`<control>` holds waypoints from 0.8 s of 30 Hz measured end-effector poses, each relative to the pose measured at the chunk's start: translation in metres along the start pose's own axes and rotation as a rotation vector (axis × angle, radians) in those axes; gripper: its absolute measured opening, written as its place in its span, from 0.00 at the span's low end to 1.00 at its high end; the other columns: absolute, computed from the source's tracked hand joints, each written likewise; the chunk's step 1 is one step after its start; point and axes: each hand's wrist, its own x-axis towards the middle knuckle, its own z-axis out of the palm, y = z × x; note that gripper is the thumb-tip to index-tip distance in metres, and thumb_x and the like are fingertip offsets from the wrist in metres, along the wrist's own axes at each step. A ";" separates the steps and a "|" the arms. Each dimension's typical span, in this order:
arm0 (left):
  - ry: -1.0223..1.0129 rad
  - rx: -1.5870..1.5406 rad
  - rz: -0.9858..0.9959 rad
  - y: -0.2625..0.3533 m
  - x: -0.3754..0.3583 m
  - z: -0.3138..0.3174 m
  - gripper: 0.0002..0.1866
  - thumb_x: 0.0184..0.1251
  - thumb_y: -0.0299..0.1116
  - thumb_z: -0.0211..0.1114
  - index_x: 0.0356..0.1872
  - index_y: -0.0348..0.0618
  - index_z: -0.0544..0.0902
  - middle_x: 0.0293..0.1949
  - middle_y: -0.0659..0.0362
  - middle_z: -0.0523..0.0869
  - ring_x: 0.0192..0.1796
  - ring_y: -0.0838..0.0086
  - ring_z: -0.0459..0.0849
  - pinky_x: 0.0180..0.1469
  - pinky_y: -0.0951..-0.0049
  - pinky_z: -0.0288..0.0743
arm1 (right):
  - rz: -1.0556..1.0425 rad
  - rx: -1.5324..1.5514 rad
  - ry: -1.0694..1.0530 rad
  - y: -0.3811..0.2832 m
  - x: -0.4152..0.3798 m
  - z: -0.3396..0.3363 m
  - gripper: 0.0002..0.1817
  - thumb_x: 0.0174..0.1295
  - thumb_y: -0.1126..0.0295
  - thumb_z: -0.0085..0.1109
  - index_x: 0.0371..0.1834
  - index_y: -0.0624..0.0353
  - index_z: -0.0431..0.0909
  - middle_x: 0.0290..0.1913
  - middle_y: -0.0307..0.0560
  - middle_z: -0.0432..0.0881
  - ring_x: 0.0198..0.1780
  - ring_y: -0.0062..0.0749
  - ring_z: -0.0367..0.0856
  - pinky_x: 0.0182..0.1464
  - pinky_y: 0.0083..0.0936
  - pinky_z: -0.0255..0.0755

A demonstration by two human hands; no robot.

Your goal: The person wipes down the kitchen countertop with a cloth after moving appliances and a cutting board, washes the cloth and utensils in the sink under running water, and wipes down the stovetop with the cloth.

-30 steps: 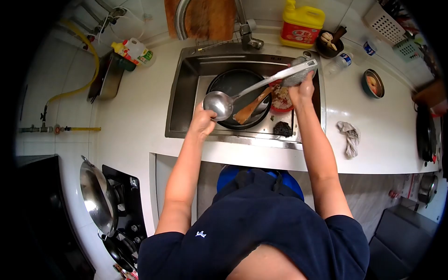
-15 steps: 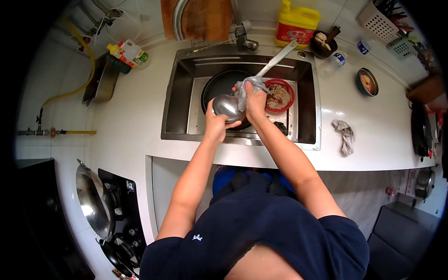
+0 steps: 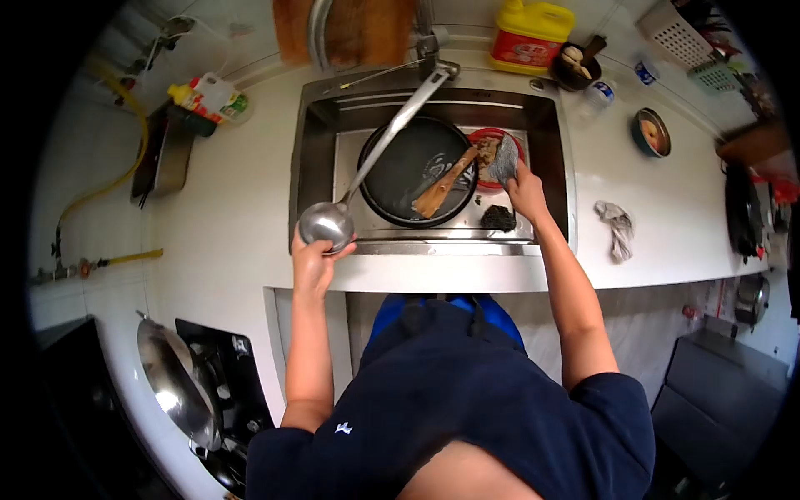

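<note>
Over the front-left corner of the steel sink (image 3: 557,167), I see the left hand (image 3: 312,267) cupping the bowl of a metal ladle (image 3: 327,227), thumb pressed against it. The ladle's long handle slants toward the sink's back edge, crossing in front of the round black pan (image 3: 398,162). Its tip appears close to the faucet (image 3: 317,38); I cannot tell whether they touch. Above the sink's right half, the right hand (image 3: 527,194) grips a grey scrubbing cloth (image 3: 504,158), which hides part of a red bowl (image 3: 492,132) of food scraps; whether cloth and bowl touch, I cannot tell.

The pan fills the middle of the sink, with a wooden spatula (image 3: 444,187) lying slantwise in it, one end reaching toward the bowl. A dark scouring pad (image 3: 498,218) sits near the sink's front right. Behind the sink's back-right corner stands a yellow jug (image 3: 531,33) with a red label. Right of the sink lies a crumpled rag (image 3: 617,231).
</note>
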 end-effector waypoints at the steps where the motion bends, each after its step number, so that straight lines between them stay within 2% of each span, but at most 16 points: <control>1: -0.013 -0.018 -0.015 0.000 0.002 -0.007 0.31 0.46 0.13 0.44 0.59 0.38 0.61 0.48 0.41 0.75 0.41 0.44 0.83 0.37 0.56 0.86 | 0.023 0.012 0.032 -0.001 -0.011 -0.008 0.12 0.58 0.71 0.52 0.44 0.63 0.72 0.35 0.65 0.79 0.44 0.63 0.76 0.43 0.42 0.71; 3: 0.001 0.002 -0.048 0.001 0.002 -0.016 0.32 0.46 0.13 0.45 0.59 0.38 0.61 0.49 0.41 0.75 0.42 0.43 0.83 0.37 0.56 0.86 | 0.077 0.021 0.109 -0.005 -0.032 -0.028 0.11 0.58 0.71 0.51 0.42 0.62 0.73 0.34 0.64 0.78 0.41 0.63 0.76 0.41 0.41 0.71; 4: -0.010 0.001 -0.067 -0.001 0.005 -0.021 0.32 0.46 0.13 0.45 0.59 0.39 0.61 0.49 0.41 0.76 0.42 0.44 0.83 0.37 0.57 0.86 | 0.120 0.073 0.148 -0.010 -0.040 -0.041 0.10 0.56 0.70 0.52 0.40 0.61 0.74 0.35 0.64 0.78 0.41 0.62 0.76 0.42 0.46 0.69; 5: -0.017 0.001 -0.084 -0.003 0.008 -0.026 0.32 0.46 0.14 0.45 0.60 0.39 0.61 0.49 0.41 0.76 0.42 0.44 0.83 0.37 0.57 0.85 | 0.118 0.100 0.197 -0.001 -0.046 -0.049 0.10 0.57 0.68 0.53 0.39 0.61 0.75 0.35 0.64 0.79 0.40 0.61 0.76 0.42 0.43 0.70; 9: -0.061 -0.004 -0.121 -0.002 0.015 -0.026 0.31 0.47 0.14 0.44 0.59 0.35 0.62 0.49 0.41 0.76 0.41 0.46 0.83 0.33 0.61 0.86 | 0.158 -0.081 0.401 0.035 -0.058 -0.085 0.11 0.56 0.66 0.56 0.36 0.61 0.78 0.31 0.62 0.78 0.37 0.57 0.76 0.40 0.42 0.69; 11: -0.078 0.025 -0.125 -0.002 0.022 -0.027 0.31 0.47 0.14 0.44 0.59 0.35 0.62 0.49 0.41 0.76 0.41 0.46 0.83 0.33 0.61 0.86 | 0.168 -0.163 0.417 0.062 -0.058 -0.099 0.13 0.57 0.65 0.57 0.40 0.61 0.79 0.35 0.60 0.81 0.39 0.52 0.79 0.42 0.36 0.70; 12: -0.084 0.039 -0.125 -0.002 0.024 -0.027 0.31 0.47 0.13 0.43 0.59 0.36 0.62 0.49 0.41 0.76 0.41 0.46 0.83 0.33 0.61 0.86 | 0.246 -0.089 0.414 0.066 -0.058 -0.105 0.15 0.56 0.63 0.60 0.39 0.65 0.79 0.37 0.62 0.81 0.41 0.53 0.79 0.44 0.37 0.71; 15: -0.096 0.029 -0.142 -0.002 0.032 -0.028 0.31 0.46 0.13 0.43 0.59 0.36 0.62 0.49 0.41 0.76 0.41 0.45 0.83 0.33 0.60 0.86 | 0.333 -0.377 0.403 0.087 -0.058 -0.111 0.18 0.53 0.63 0.63 0.41 0.68 0.78 0.40 0.62 0.81 0.43 0.52 0.80 0.46 0.37 0.72; 16: -0.100 0.039 -0.150 -0.001 0.034 -0.029 0.32 0.46 0.13 0.44 0.59 0.36 0.62 0.49 0.41 0.76 0.41 0.45 0.83 0.34 0.60 0.86 | 0.321 -0.488 0.544 0.087 -0.059 -0.108 0.21 0.51 0.62 0.66 0.43 0.68 0.79 0.41 0.61 0.82 0.44 0.51 0.80 0.47 0.37 0.72; 19: -0.070 0.052 -0.136 0.000 0.037 -0.033 0.32 0.45 0.12 0.45 0.59 0.37 0.62 0.48 0.40 0.76 0.40 0.43 0.83 0.35 0.58 0.87 | 0.189 -0.552 0.718 0.050 -0.038 -0.107 0.20 0.52 0.64 0.65 0.46 0.64 0.79 0.44 0.58 0.82 0.44 0.50 0.81 0.48 0.37 0.73; 23: -0.133 0.008 -0.181 -0.001 0.043 -0.042 0.33 0.44 0.12 0.45 0.58 0.39 0.62 0.48 0.40 0.76 0.39 0.44 0.84 0.33 0.54 0.86 | -0.097 -0.020 0.488 -0.027 0.068 -0.060 0.21 0.56 0.64 0.61 0.51 0.61 0.76 0.45 0.58 0.81 0.48 0.50 0.79 0.51 0.38 0.71; 24: -0.127 0.017 -0.202 0.000 0.045 -0.042 0.32 0.44 0.12 0.44 0.58 0.39 0.62 0.48 0.40 0.76 0.38 0.45 0.84 0.34 0.54 0.86 | -0.121 0.009 0.430 -0.053 0.096 -0.046 0.22 0.57 0.61 0.60 0.52 0.62 0.76 0.45 0.60 0.81 0.49 0.50 0.79 0.52 0.38 0.71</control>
